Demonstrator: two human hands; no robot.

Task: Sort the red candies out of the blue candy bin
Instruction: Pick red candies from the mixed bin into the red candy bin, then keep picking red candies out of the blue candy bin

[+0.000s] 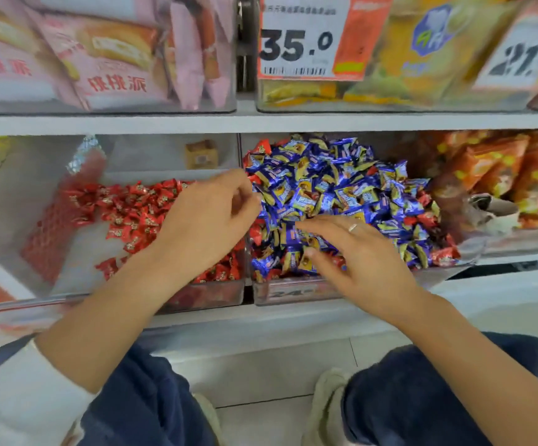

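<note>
You got bright, even store light, prob from overhead; shadows stayed soft, w/ a dark gap under the bins. Glare washed out the clear plastic front of the left bin (68,201) and hazed the upper bins. Motion blur smeared the price tag (303,37) digits, the right tag (528,56) worse. Wide-angle bend curved the shelf edge (261,122) and stretched corners. Blue candies (335,188) were sharpest; both hands slightly soft.

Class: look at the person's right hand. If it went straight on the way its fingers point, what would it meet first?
The right hand points left across the heap of blue candies, fingers already on it. It would likely plough through more of them first, then perhaps the left hand; depth is unclear.
</note>
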